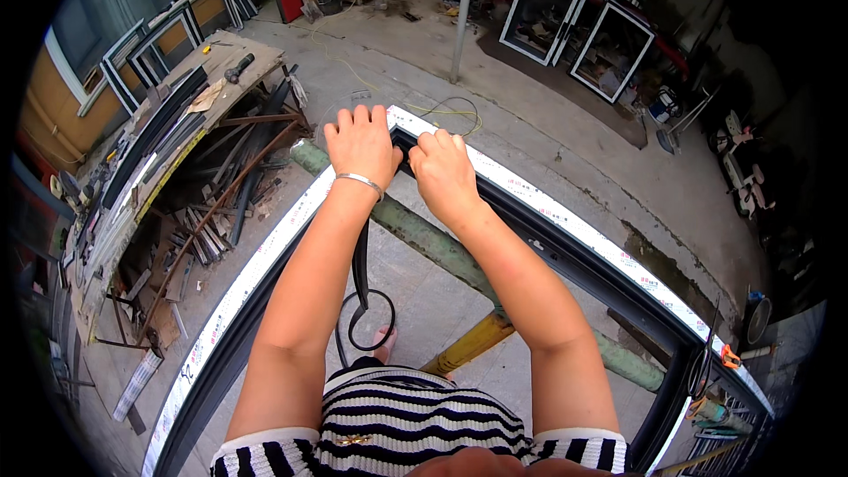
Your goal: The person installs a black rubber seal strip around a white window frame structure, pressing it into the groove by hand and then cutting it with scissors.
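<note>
A large black window frame (499,203) with white printed film on its upper face stands before me, its far corner between my hands. My left hand (360,148) is closed over the frame just left of that corner, fingers on the filmed face and thumb toward the inner side. Just right of the corner, my right hand (444,172) has its fingers curled and pressed down at the inner groove, on a black rubber strip mostly hidden beneath them. A black rubber strip (360,269) hangs below my left wrist and loops near the floor.
A green pipe (433,243) and a yellow pipe (468,344) run beneath the frame. Scissors (700,367) lie at its right side, near an orange clamp (730,357). A cluttered workbench (265,51) stands left. White-edged frames (611,51) lean beyond a pole (464,18).
</note>
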